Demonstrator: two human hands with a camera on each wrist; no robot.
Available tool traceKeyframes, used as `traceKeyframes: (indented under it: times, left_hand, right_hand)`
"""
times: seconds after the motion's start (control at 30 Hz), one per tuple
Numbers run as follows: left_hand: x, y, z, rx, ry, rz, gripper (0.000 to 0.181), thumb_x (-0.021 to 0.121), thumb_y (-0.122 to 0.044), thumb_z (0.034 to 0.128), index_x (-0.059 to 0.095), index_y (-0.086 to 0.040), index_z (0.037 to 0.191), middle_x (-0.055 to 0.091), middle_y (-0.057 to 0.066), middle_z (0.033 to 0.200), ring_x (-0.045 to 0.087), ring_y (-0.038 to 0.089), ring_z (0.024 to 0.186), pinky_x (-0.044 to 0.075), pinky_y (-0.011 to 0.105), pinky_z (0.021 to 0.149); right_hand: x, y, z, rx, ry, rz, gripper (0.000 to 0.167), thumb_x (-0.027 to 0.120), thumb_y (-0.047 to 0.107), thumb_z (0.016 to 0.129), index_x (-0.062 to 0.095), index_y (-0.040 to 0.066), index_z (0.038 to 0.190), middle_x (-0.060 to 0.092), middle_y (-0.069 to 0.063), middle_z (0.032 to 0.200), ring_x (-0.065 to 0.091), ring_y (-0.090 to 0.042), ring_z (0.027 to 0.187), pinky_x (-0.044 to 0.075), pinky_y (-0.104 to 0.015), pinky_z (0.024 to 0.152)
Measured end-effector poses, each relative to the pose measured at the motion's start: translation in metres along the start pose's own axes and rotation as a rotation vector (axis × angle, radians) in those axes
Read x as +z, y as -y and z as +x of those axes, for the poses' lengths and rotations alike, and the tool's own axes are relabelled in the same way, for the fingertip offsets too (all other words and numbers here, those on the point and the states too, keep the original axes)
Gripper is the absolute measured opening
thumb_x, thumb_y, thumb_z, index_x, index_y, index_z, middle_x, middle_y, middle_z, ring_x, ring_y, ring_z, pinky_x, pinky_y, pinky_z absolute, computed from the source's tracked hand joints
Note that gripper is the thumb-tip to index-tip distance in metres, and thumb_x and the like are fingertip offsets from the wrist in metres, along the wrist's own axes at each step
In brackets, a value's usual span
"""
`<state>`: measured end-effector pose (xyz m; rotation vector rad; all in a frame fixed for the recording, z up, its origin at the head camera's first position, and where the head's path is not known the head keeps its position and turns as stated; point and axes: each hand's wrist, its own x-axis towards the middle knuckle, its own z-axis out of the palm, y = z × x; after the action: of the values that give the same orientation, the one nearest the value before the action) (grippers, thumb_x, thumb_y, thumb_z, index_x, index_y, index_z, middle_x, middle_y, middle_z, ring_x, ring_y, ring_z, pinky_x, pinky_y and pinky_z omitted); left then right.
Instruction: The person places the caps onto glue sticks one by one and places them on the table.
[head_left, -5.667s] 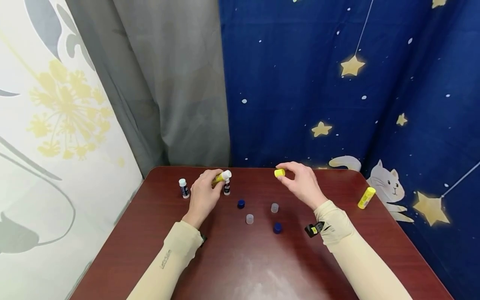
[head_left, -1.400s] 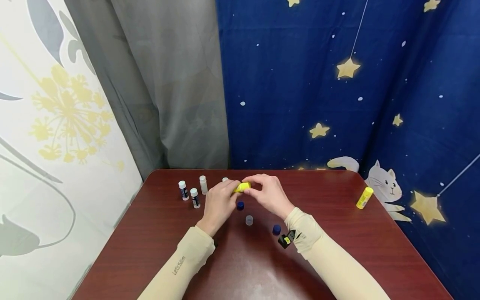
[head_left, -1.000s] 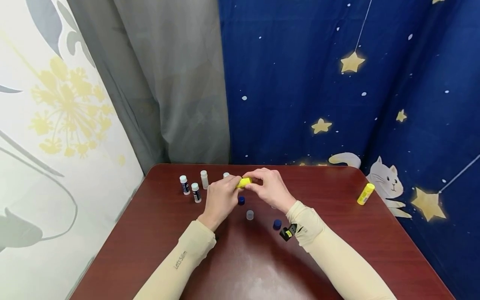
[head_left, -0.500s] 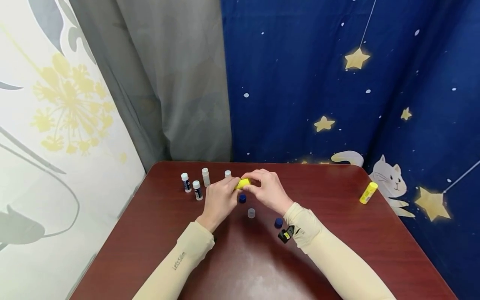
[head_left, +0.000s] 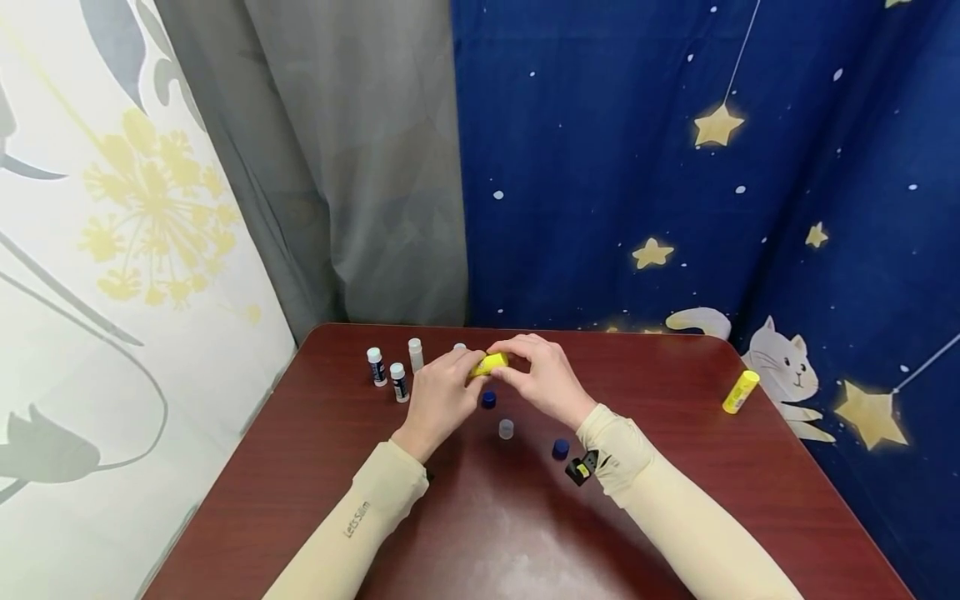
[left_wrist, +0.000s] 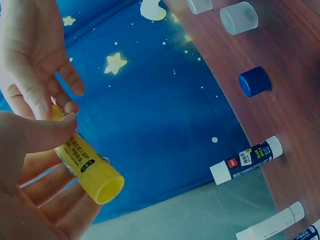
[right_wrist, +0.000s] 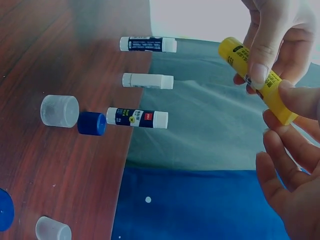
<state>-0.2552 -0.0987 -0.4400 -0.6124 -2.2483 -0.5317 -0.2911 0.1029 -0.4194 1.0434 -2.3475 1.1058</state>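
Note:
Above the middle of the table, both hands are on one yellow glue stick (head_left: 491, 363) with its yellow cap on, held sideways and tilted. My left hand (head_left: 442, 400) grips its body between thumb and fingers. The thumb and fingers of my right hand (head_left: 551, 379) pinch the capped end. In the left wrist view the open-rimmed base of the yellow glue stick (left_wrist: 92, 167) points down right. In the right wrist view the left thumb covers part of the label, and the right fingertips sit at the far end.
Uncapped dark glue sticks (head_left: 399, 383) and a white one (head_left: 416, 356) stand upright at the back left, one partly behind the left hand. Blue caps (head_left: 560, 449) and clear caps (head_left: 506, 429) lie mid-table. Another yellow glue stick (head_left: 741, 392) stands at the right edge.
Earlier the right hand held the yellow cap apart from the left hand's uncapped glue stick; the cap is now on it. Over the last second the hands have barely moved.

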Motion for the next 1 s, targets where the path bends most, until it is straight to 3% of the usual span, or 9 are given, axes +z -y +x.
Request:
traceKeyframes:
  times: [0.17,0.37,0.7,1.0]
  left_hand:
    - [-0.001,0.001,-0.001,-0.017,-0.006,-0.025,0.034,0.085,-0.022,0.0831,0.072,-0.015,0.113,0.066,-0.001,0.094,0.06,0.013,0.074,0.056,0.032,0.068]
    - [-0.005,0.004,-0.001,-0.042,-0.028,-0.066,0.046,0.087,-0.031,0.0807,0.071,-0.016,0.121,0.068,-0.001,0.106,0.066,0.014,0.085,0.057,0.032,0.073]
    - [-0.008,0.008,-0.001,-0.063,-0.072,-0.09,0.048,0.084,-0.035,0.0831,0.07,-0.016,0.125,0.068,-0.001,0.113,0.066,0.013,0.089,0.055,0.031,0.066]
    - [-0.008,0.009,-0.008,-0.117,-0.054,-0.098,0.043,0.078,-0.039,0.0894,0.07,-0.018,0.126,0.068,-0.002,0.116,0.066,0.012,0.087,0.054,0.033,0.066]
  right_hand:
    - [-0.003,0.001,0.002,-0.018,0.0,-0.018,0.028,0.079,0.028,0.089,0.075,0.019,0.115,0.068,0.014,0.108,0.06,-0.015,0.103,0.053,-0.039,0.087]
    - [-0.013,-0.001,0.004,-0.04,-0.002,-0.077,0.026,0.08,0.03,0.089,0.074,0.026,0.114,0.068,0.017,0.108,0.056,-0.008,0.101,0.051,-0.034,0.083]
    - [-0.052,-0.007,0.008,-0.031,-0.049,-0.171,0.027,0.083,0.024,0.086,0.074,0.028,0.111,0.067,0.016,0.105,0.055,-0.012,0.1,0.052,-0.04,0.081]
    - [-0.086,-0.016,0.004,-0.024,-0.069,-0.265,0.029,0.086,0.022,0.082,0.076,0.023,0.11,0.069,0.01,0.103,0.056,-0.015,0.099,0.052,-0.035,0.075]
